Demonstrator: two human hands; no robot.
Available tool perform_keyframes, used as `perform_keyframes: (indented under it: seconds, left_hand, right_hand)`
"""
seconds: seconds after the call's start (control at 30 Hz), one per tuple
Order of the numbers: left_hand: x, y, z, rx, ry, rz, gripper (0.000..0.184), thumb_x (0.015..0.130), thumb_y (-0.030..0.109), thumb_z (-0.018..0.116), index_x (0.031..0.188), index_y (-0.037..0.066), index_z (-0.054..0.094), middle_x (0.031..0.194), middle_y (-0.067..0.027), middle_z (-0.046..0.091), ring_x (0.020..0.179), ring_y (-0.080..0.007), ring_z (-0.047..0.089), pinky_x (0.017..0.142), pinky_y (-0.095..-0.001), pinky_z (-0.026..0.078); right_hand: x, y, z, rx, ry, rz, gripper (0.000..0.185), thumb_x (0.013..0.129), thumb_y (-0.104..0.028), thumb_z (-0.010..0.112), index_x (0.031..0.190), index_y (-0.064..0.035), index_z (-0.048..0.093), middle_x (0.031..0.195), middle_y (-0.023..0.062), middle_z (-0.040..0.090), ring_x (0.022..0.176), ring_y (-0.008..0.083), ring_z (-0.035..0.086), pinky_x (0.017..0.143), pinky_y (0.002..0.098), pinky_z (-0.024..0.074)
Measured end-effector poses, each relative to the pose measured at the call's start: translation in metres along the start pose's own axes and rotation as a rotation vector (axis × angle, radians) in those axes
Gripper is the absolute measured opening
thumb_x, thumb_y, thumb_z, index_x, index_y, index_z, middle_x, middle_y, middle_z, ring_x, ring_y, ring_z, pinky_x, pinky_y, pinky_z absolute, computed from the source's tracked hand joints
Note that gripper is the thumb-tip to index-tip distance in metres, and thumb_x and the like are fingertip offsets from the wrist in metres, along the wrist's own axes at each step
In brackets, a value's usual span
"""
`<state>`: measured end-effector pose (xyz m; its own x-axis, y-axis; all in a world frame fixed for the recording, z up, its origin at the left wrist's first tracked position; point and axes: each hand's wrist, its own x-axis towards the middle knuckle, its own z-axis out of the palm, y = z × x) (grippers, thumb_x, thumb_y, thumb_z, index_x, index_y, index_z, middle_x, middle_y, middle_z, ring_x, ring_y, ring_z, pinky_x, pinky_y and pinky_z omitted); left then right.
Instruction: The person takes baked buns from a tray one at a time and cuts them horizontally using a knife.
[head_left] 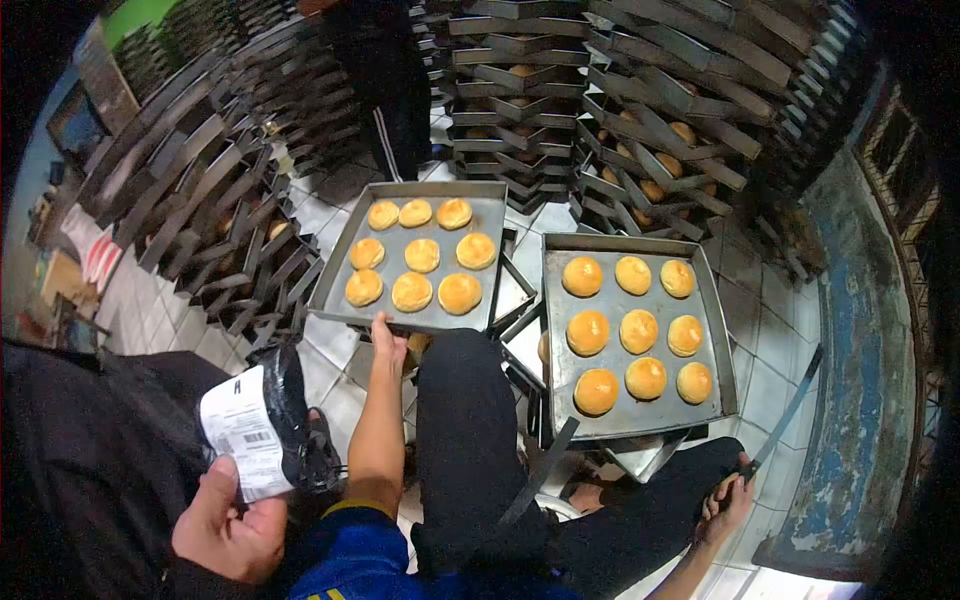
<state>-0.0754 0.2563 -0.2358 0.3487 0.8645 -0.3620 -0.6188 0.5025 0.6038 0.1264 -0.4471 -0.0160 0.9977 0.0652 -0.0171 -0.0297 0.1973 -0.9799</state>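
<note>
My left hand (390, 345) grips the near edge of a metal baking tray (390, 229), its thumb on the rim and its other fingers mostly hidden. Several golden round buns (421, 255) sit in rows on that tray, which tilts slightly. To the right, a second baking tray (615, 293) bears more glossy buns (639, 331) and rests on top of other trays. Low at the right, my right hand (728, 508) is closed around the dark handle of a long narrow blade (790, 415), which points up and away from the second tray.
Another person's hand (230, 530) at the left holds a black package (285, 410) with a white label. Tall crisscross stacks of trays (515, 110) line the back and left. Someone in dark trousers (385, 90) stands behind. A worn blue slab (845, 420) borders the right.
</note>
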Motion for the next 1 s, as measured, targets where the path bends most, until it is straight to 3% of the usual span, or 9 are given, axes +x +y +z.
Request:
perform_keyframes:
  seconds: [0.2,0.33,0.37,0.47,0.53,0.63,0.73,0.8,1.0]
  left_hand:
    - [-0.015,-0.018,0.001,0.117,0.178,-0.08,0.02,0.084,0.017,0.063,0.099,0.006,0.059,0.101,-0.0131,0.066,0.097,-0.0347,0.07,0.091,-0.0547,0.061]
    - [-0.005,-0.024,-0.01,0.279,0.282,-0.101,0.038,0.09,0.019,0.06,0.124,0.001,0.06,0.118,-0.0187,0.067,0.108,-0.0382,0.07,0.093,-0.058,0.06]
    - [-0.007,-0.02,-0.003,0.224,0.263,-0.164,0.024,0.094,0.022,0.062,0.108,0.003,0.06,0.099,-0.0129,0.07,0.085,-0.0271,0.071,0.065,-0.0403,0.059]
    - [-0.015,0.006,-0.001,0.335,0.298,-0.27,0.039,0.101,0.035,0.057,0.125,0.004,0.062,0.114,-0.0166,0.072,0.097,-0.0297,0.07,0.073,-0.0386,0.057]
    - [0.03,0.023,-0.055,0.232,0.116,-0.205,0.039,0.101,0.031,0.059,0.128,0.003,0.063,0.123,-0.0162,0.07,0.108,-0.0277,0.068,0.085,-0.0368,0.057]
    - [-0.085,0.026,0.077,0.522,0.122,0.499,0.037,0.102,0.021,0.059,0.132,-0.001,0.062,0.124,-0.0144,0.07,0.114,-0.0253,0.067,0.097,-0.036,0.055]
    - [-0.187,0.017,0.179,0.925,-0.263,0.712,0.025,0.108,0.01,0.055,0.129,-0.002,0.064,0.118,-0.0118,0.071,0.112,-0.0214,0.067,0.101,-0.0361,0.052]
    - [-0.245,-0.008,0.22,1.113,-0.686,0.522,0.031,0.101,0.005,0.058,0.13,0.0,0.067,0.119,-0.0084,0.074,0.11,-0.02,0.069,0.1,-0.0348,0.053]
    - [-0.334,-0.112,0.207,1.753,-2.084,-0.584,0.043,0.099,0.03,0.06,0.131,0.002,0.067,0.115,-0.0253,0.075,0.111,-0.0429,0.071,0.099,-0.0497,0.056]
  right_hand:
    - [0.002,-0.006,0.013,-0.076,-0.004,0.034,0.051,0.112,-0.03,0.057,0.155,-0.0022,0.05,0.075,-0.0033,0.045,0.047,0.0023,0.034,0.037,0.0198,0.0261]
    - [-0.002,-0.013,0.025,-0.119,0.018,0.054,0.05,0.112,-0.028,0.057,0.154,-0.003,0.05,0.075,-0.004,0.046,0.05,0.0017,0.036,0.04,0.0185,0.0284]
    - [-0.001,-0.015,0.025,-0.099,0.009,0.068,0.048,0.113,-0.026,0.057,0.154,-0.0029,0.05,0.075,-0.0041,0.046,0.05,0.0016,0.036,0.041,0.0184,0.029]
    - [0.002,-0.017,0.03,-0.098,-0.021,0.059,0.047,0.114,-0.027,0.054,0.153,-0.0019,0.05,0.075,-0.0038,0.046,0.05,0.0019,0.034,0.04,0.0188,0.0271]
    - [0.011,-0.018,0.041,-0.049,-0.052,0.069,0.045,0.114,-0.028,0.053,0.152,-0.0029,0.05,0.075,-0.0033,0.045,0.05,0.0017,0.032,0.04,0.0185,0.0272]
    - [0.036,-0.009,0.063,0.021,-0.142,0.023,0.041,0.114,-0.024,0.051,0.148,-0.0011,0.052,0.076,-0.003,0.044,0.051,0.0013,0.032,0.041,0.0176,0.0254]
    - [0.06,-0.018,0.097,0.058,-0.14,0.047,0.041,0.115,-0.022,0.049,0.149,-0.0006,0.052,0.076,-0.0024,0.045,0.051,0.0015,0.032,0.041,0.017,0.0264]
    - [0.071,-0.014,0.104,0.096,-0.161,0.026,0.041,0.115,-0.022,0.048,0.15,-0.0004,0.052,0.076,-0.0023,0.046,0.051,0.0015,0.034,0.042,0.0174,0.0268]
    - [0.055,-0.009,0.086,0.009,-0.1,0.001,0.041,0.115,-0.022,0.049,0.149,0.0006,0.055,0.076,-0.0016,0.05,0.051,0.0018,0.035,0.043,0.0178,0.0269]
